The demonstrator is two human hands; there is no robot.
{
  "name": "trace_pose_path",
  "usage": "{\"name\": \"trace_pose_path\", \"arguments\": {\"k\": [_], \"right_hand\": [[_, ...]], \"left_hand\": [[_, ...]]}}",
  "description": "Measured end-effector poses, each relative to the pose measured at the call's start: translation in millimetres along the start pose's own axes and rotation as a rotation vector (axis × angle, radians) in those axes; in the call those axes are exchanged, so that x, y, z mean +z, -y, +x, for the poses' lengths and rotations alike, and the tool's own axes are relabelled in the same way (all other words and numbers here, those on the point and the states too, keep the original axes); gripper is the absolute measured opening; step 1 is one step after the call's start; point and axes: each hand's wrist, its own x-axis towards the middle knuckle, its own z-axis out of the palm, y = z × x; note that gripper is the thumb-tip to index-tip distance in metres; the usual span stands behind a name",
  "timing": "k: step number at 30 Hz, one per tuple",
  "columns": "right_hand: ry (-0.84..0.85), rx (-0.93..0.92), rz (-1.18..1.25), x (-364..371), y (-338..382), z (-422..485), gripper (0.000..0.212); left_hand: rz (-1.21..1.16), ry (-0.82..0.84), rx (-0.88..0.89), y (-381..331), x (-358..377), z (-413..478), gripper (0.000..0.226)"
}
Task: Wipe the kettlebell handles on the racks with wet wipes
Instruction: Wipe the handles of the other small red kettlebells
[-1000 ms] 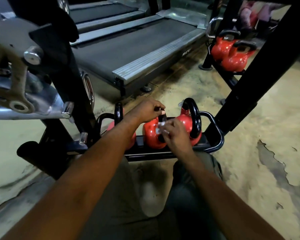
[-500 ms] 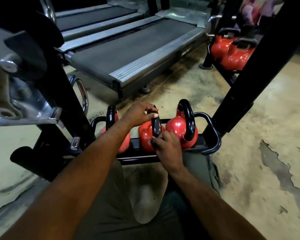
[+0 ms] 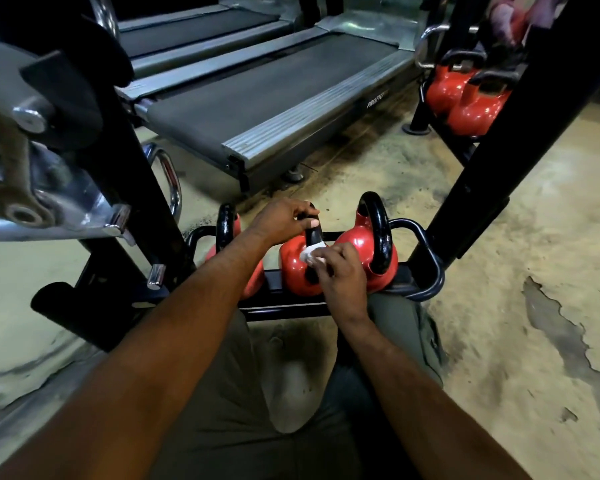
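Centre of the low rack (image 3: 430,268) sat the middle red kettlebell (image 3: 293,271), the left hand (image 3: 284,218) gripped the top of its black handle (image 3: 314,234), and the right hand (image 3: 340,271) pinched a white wet wipe (image 3: 309,253) against that handle lower down.

Black rack (image 3: 432,271) carries three red kettlebells (image 3: 355,244).

Gym: 2 treadmills (image 3: 250,98) side by side, red kettlebells (image 3: 357,244) on low blk rack (image 3: 433,271), chrome machine parts (image 3: 66,192) at L.
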Motion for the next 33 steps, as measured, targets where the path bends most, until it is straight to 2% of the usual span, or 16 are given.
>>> {"name": "trace_pose_path", "arguments": {"k": [5, 10, 15, 19, 21, 22, 24, 26, 28, 30, 33], "right_hand": [[-0.037, 0.337, 0.318, -5.6, -22.3, -15.5, 0.014], [0.008, 0.419, 0.397, -5.0, -24.8, -9.2, 0.013], [0.150, 0.213, 0.221, -9.8, -26.0, -24.1, 0.019], [0.201, -0.113, -0.065, -5.9, -16.6, -13.3, 0.030], [0.182, -0.209, -0.116, -4.1, -10.1, -2.0, 0.028], [0.142, -0.194, -0.096, -3.9, -5.1, 6.6, 0.023], [0.060, -0.027, 0.033, -2.7, 1.3, 26.1, 0.013], [0.028, 0.195, 0.222, -5.0, -0.5, 40.1, 0.013], [0.036, 0.273, 0.305, -11.7, -9.1, 38.7, 0.012], [0.081, 0.161, 0.216, -18.8, -17.0, 21.2, 0.012], [0.256, -0.270, -0.076, -15.2, -18.0, 3.1, 0.025]], "left_hand": [[0.014, 0.017, -0.048, -4.3, -4.1, 1.4, 0.032], [0.049, 0.075, -0.086, -14.5, -7.5, 1.7, 0.035], [0.074, 0.062, -0.133, -19.7, -8.1, 0.1, 0.037], [0.127, 0.064, -0.149, -23.8, -5.4, 1.5, 0.037], [0.133, 0.067, -0.156, -25.7, -5.3, 1.5, 0.036], [0.128, 0.064, -0.163, -26.7, -5.1, 1.5, 0.036], [0.122, 0.054, -0.175, -28.0, -5.6, 0.3, 0.036], [0.127, 0.048, -0.183, -28.7, -6.2, -1.1, 0.035], [0.107, 0.047, -0.187, -27.7, -6.9, -0.9, 0.035], [0.075, 0.056, -0.200, -28.5, -7.7, -0.4, 0.036], [0.050, 0.061, -0.215, -27.8, -10.1, 2.3, 0.036]]}}
